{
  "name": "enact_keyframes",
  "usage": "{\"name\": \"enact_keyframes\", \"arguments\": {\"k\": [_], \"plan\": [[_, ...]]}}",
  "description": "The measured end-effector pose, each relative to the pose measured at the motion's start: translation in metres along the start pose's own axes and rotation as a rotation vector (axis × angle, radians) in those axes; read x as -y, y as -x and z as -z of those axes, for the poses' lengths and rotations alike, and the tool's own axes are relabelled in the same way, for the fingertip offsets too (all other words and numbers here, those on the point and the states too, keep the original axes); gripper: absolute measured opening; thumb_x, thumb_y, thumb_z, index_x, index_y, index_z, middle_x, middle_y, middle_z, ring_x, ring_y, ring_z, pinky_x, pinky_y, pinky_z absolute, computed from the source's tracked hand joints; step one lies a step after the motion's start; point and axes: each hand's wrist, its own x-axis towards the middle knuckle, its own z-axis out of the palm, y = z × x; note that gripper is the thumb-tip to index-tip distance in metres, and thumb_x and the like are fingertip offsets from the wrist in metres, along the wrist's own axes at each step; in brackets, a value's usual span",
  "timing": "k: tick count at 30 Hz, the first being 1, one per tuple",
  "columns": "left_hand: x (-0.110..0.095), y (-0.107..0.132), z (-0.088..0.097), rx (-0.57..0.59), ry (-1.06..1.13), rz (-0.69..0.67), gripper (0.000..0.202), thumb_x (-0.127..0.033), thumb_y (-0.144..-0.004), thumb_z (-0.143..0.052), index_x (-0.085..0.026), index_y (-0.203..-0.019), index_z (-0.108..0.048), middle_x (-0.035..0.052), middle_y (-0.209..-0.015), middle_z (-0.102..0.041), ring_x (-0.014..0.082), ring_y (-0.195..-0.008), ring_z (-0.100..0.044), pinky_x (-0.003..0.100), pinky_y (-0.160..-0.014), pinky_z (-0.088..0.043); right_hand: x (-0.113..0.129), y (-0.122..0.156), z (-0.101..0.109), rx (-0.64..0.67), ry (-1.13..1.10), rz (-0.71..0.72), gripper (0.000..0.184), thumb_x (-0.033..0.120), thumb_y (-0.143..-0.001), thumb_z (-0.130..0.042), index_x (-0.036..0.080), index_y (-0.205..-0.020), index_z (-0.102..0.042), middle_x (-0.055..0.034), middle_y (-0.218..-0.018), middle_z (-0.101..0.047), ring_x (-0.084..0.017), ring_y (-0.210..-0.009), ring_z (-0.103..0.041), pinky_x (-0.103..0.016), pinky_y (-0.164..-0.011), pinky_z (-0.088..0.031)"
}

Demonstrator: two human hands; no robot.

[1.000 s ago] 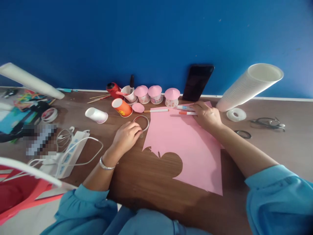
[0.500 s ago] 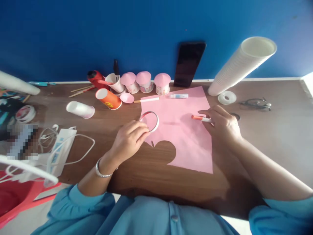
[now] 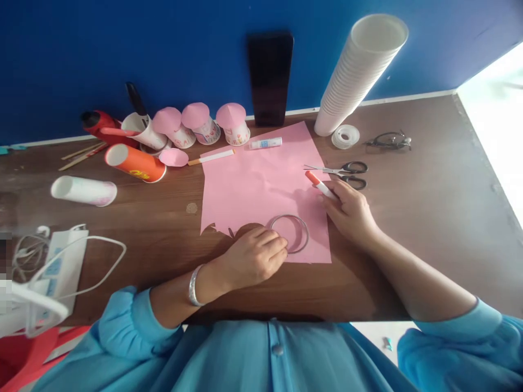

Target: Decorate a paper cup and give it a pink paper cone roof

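Observation:
My left hand [image 3: 259,253] pinches the near left edge of a thin grey ring [image 3: 307,234], like a bangle, which lies over the near right part of the pink paper sheet [image 3: 253,185]. That sheet has a curved cut-out and ragged bits on its near edge. At its right side, my right hand [image 3: 349,212] grips a white marker [image 3: 323,188] with an orange end pointing up and left. Just past this hand lie scissors [image 3: 354,167] with black handles, their blades over the sheet. A glue stick [image 3: 265,143] rests on the sheet's far edge.
Three small cups with pink cone tops [image 3: 231,117] stand along the wall. To their left lie an orange cup [image 3: 137,164] and a white cup [image 3: 84,190]. A tall cup stack [image 3: 359,71], a tape roll [image 3: 345,136] and glasses [image 3: 390,140] are far right; a phone [image 3: 269,79] leans behind.
My left hand has carried the ring from the sheet's left side to its near right part. The right hand still holds the marker, and the scissors beside it now show. The view has shifted.

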Motion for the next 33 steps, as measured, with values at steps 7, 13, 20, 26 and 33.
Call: {"name": "enact_keyframes", "arguments": {"k": [7, 13, 20, 26, 33], "plan": [[-0.004, -0.007, -0.006, 0.033, 0.014, -0.077, 0.018, -0.007, -0.097, -0.057, -0.016, -0.086, -0.069, 0.0058, -0.094, -0.075, 0.0192, -0.083, -0.064, 0.036, -0.077, -0.052, -0.002, 0.003, 0.004, 0.025, 0.002, 0.024, 0.015, 0.027, -0.097, -0.055, 0.021, -0.105, -0.066, -0.0049, -0.086, -0.067, -0.022, -0.076, -0.061, -0.033, -0.07, -0.047], [0.026, 0.014, 0.005, -0.156, 0.051, 0.22, 0.021, -0.027, -0.1, -0.064, -0.02, -0.12, -0.066, 0.0069, -0.113, -0.077, 0.0212, -0.102, -0.069, 0.038, -0.093, -0.056, -0.006, 0.007, 0.005, 0.028, 0.038, 0.042, 0.011, 0.026, -0.096, -0.058, 0.02, -0.096, -0.068, -0.0044, -0.082, -0.068, -0.02, -0.072, -0.062, -0.031, -0.067, -0.047], [0.095, 0.057, 0.007, -0.092, -0.114, 0.674, 0.05, -0.04, -0.101, -0.059, -0.025, -0.147, -0.051, 0.0131, -0.155, -0.054, 0.0341, -0.142, -0.052, 0.054, -0.118, -0.043, -0.004, 0.009, 0.003, -0.021, 0.334, 0.031, 0.021, 0.022, -0.097, -0.053, 0.022, -0.107, -0.071, -0.0094, -0.119, -0.072, -0.024, -0.091, -0.07, -0.03, -0.06, -0.046], [0.115, 0.075, 0.003, -0.119, -0.199, 0.885, 0.054, -0.045, -0.097, -0.062, -0.018, -0.143, -0.052, 0.0197, -0.142, -0.061, 0.0399, -0.132, -0.056, 0.059, -0.111, -0.045, -0.004, 0.001, 0.006, 0.034, 0.487, -0.024, 0.033, 0.023, -0.094, -0.056, 0.019, -0.124, -0.069, -0.0118, -0.134, -0.068, -0.026, -0.094, -0.071, -0.032, -0.056, -0.048], [0.13, 0.068, 0.015, -0.089, -0.071, 0.925, 0.036, -0.04, -0.094, -0.067, -0.022, -0.125, -0.062, 0.0137, -0.126, -0.064, 0.0332, -0.121, -0.061, 0.05, -0.107, -0.05, 0.01, -0.02, 0.01, 0.12, 0.587, -0.018, 0.042, 0.02, -0.091, -0.056, 0.02, -0.131, -0.068, -0.0117, -0.137, -0.068, -0.026, -0.088, -0.072, -0.031, -0.053, -0.043]]}}
